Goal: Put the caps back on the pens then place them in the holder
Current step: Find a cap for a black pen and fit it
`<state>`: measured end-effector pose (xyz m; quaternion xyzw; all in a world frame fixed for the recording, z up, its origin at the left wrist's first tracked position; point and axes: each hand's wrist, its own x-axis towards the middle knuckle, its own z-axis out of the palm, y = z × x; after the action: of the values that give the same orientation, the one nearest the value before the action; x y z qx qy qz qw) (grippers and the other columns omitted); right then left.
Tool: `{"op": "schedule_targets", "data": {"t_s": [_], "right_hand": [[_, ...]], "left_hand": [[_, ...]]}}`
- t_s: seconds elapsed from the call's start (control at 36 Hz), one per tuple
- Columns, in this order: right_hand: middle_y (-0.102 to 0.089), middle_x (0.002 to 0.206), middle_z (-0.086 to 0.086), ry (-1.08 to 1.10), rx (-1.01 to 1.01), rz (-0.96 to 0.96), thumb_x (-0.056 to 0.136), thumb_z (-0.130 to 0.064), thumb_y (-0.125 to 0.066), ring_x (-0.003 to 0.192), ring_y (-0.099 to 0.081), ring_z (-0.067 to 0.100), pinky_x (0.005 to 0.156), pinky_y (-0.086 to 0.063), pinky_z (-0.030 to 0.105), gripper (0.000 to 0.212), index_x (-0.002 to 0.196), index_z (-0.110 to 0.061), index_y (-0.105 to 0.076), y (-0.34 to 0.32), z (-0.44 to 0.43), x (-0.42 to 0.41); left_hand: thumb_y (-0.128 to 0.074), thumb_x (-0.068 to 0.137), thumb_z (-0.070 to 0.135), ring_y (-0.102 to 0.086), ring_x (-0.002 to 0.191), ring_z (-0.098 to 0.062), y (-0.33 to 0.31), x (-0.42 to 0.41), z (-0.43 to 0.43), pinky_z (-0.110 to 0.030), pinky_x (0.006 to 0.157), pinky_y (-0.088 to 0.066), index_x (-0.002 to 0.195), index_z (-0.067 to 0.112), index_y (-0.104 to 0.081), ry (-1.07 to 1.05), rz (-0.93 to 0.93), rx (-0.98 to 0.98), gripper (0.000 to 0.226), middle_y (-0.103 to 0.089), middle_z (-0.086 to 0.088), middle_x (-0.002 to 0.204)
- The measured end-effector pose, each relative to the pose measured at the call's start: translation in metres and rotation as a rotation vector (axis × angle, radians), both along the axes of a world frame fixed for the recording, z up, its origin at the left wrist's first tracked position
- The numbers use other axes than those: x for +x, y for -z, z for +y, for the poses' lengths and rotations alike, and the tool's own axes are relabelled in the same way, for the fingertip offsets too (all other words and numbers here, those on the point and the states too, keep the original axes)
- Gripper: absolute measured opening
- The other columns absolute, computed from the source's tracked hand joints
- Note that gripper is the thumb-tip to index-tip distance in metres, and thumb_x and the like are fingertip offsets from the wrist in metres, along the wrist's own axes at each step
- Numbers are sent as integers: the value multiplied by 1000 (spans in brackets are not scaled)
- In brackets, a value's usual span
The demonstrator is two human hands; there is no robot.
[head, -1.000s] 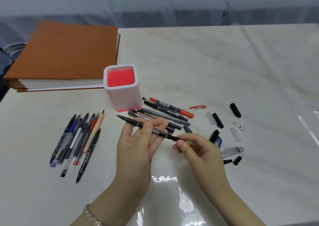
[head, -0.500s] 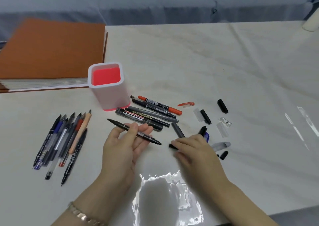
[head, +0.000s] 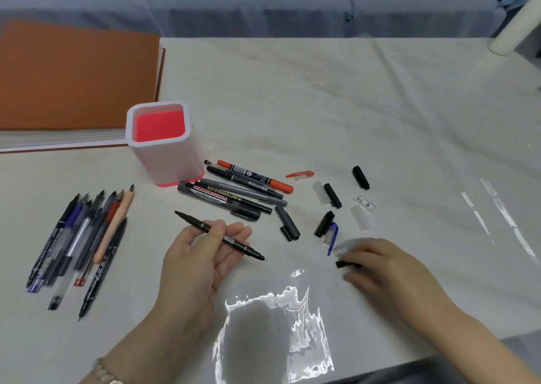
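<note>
My left hand (head: 202, 254) holds a thin black double-tipped pen (head: 219, 235) between thumb and fingers, both tips bare. My right hand (head: 377, 263) rests low on the table to the right and pinches a small black cap (head: 347, 264). The white holder with a red inside (head: 164, 143) stands behind my left hand. A row of uncapped pens (head: 85, 240) lies at the left. Several markers (head: 234, 191) lie beside the holder. Loose caps, black (head: 360, 177), clear (head: 360, 216), blue (head: 332, 235) and red (head: 300, 174), are scattered at the middle right.
An orange-covered book (head: 73, 76) lies at the back left, behind the holder. A white roll (head: 515, 29) pokes in at the top right corner. The table's near edge (head: 439, 351) runs close under my right forearm. Glare patches shine on the tabletop.
My right hand has pulled away from the pen's tip and moved right to the caps, where it now pinches a black cap. The left hand keeps holding the pen.
</note>
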<state>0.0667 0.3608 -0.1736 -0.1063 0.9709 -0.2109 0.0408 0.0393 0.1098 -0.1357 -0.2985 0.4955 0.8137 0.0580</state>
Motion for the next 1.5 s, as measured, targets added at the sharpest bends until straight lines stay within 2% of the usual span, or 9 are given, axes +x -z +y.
{"op": "schedule_targets", "data": {"t_s": [0.11,0.22,0.33,0.44,0.61,0.78,0.86,1.03,1.5], "right_hand": [[-66,89,-10,23,-10,58,76,-27,-59,92,-53,2,74,-38,9,12,80,-24,-70,8,-16,-1],[-65,84,-7,0,77,80,76,-18,-68,76,-57,4,61,-41,13,4,80,-19,-67,10,-27,-3],[-63,78,0,-93,195,51,63,-6,-76,63,-63,11,56,-45,15,20,77,-15,-65,8,-38,-5],[-61,80,-3,-126,99,27,81,-19,-49,63,-62,14,52,-51,26,12,82,-18,-61,3,-57,-5],[-55,88,-12,13,-191,-39,91,-22,-51,81,-52,1,74,-43,19,8,89,-22,-59,0,-88,-16],[-64,74,-8,175,-629,21,80,-11,-66,77,-56,2,68,-40,6,33,77,-43,-56,-28,-115,-15],[-65,91,-17,143,-750,25,81,-15,-66,79,-60,3,69,-43,7,27,79,-42,-62,-37,-123,-12],[-63,95,-20,127,-753,58,76,-35,-57,80,-62,5,69,-44,8,13,81,-45,-62,-42,-132,-11],[-68,76,-17,146,-816,49,73,-31,-60,69,-64,-1,60,-46,9,16,79,-45,-63,-48,-140,-12]], "left_hand": [[-52,90,12,-73,74,-18,0,1,-4,-26,69,-58,85,8,-53,-16,-14,6,7,-74,-5,70],[-51,91,12,-73,73,-18,0,2,-7,-26,69,-58,90,6,-53,-27,-22,13,6,-74,-5,70],[-51,91,12,-73,73,-18,1,3,-10,-26,70,-58,93,5,-53,-39,-23,27,7,-74,-7,72],[-51,91,12,-73,73,-18,1,4,-13,-26,68,-58,93,5,-53,-50,-20,37,8,-74,-6,73],[-49,92,14,-72,71,-13,1,4,-21,-21,62,-58,91,6,-53,-103,-18,68,8,-74,-1,72],[-47,93,15,-72,78,-12,-9,3,-25,-21,64,-58,101,3,-52,-176,43,165,16,-73,-6,85],[-48,92,16,-72,81,-13,-12,3,-23,-24,67,-59,98,5,-51,-201,72,202,13,-75,-1,74],[-49,92,18,-72,83,-13,-17,6,-21,-27,73,-58,100,5,-51,-212,92,228,16,-75,-2,77],[-47,90,11,-71,88,-18,-25,15,-6,-25,71,-58,86,11,-52,-136,224,97,6,-74,-9,85]]}}
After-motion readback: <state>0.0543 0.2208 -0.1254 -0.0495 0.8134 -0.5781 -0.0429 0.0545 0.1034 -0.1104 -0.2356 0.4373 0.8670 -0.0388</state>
